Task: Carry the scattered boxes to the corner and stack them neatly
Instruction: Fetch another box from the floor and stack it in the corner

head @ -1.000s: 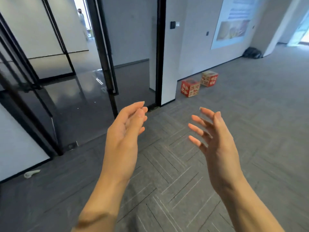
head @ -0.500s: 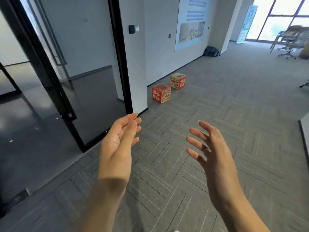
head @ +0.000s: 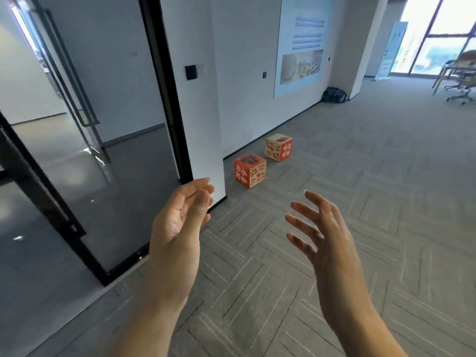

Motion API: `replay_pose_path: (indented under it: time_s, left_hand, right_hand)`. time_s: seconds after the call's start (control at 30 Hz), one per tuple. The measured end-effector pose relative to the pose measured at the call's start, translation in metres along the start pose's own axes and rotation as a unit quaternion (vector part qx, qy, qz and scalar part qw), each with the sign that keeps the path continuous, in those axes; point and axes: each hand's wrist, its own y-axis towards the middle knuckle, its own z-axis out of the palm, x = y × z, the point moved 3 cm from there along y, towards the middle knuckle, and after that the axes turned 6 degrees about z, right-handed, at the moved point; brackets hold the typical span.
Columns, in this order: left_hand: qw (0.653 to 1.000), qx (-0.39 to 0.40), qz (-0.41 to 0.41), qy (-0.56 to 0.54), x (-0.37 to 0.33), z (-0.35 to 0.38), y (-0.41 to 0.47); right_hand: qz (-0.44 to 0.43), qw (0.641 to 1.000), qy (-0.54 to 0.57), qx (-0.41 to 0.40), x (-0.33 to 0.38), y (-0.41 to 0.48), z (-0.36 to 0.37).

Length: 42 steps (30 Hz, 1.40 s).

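Observation:
Two cube boxes printed in red and cream with characters rest on the grey carpet by the white wall ahead. The nearer box (head: 249,170) has a red top; the farther box (head: 279,147) sits just behind it to the right, apart from it. My left hand (head: 180,225) and my right hand (head: 322,228) are raised in front of me, palms facing each other, fingers spread, holding nothing. Both hands are well short of the boxes.
A black-framed glass door (head: 164,88) and glass partition stand to the left over a glossy dark floor. A dark bag (head: 334,95) lies at the wall's far corner. Office chairs (head: 461,81) stand at the far right near the windows.
The view has swung to the right and drawn closer to the boxes, which now look larger. Both hands stay raised and open in much the same pose.

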Motion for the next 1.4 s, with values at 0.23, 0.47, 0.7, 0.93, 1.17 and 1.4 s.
replay_pose_path:
  time_s: [0.23,0.47,0.7,0.93,1.17,1.4]
  left_hand:
    - [0.999,0.048,-0.022,0.010,0.104,0.083,0.132]
    - [0.996,0.055,-0.060,-0.045,0.193,0.170,0.310]
    - [0.994,0.101,-0.018,-0.028,0.258,0.265,0.452]
    - [0.996,0.061,-0.054,0.043,0.372,0.352,0.591]
    - [0.995,0.027,-0.038,0.085,0.423,0.423,0.743]
    - [0.993,-0.028,-0.061,0.099,0.536,0.453,0.887]
  right_hand:
    - [0.018,0.999,-0.033,-0.037,-0.032,0.170,-0.011]
    - [0.000,0.994,-0.081,-0.067,-0.017,0.354,-0.013]
    - [0.022,0.991,-0.074,-0.106,-0.025,0.527,-0.034]
    - [0.042,0.995,-0.058,-0.065,-0.052,0.745,-0.055]
    - [0.045,0.997,-0.061,-0.009,-0.029,0.955,-0.043]
    - [0.063,0.994,-0.091,0.022,-0.067,1.146,-0.010]
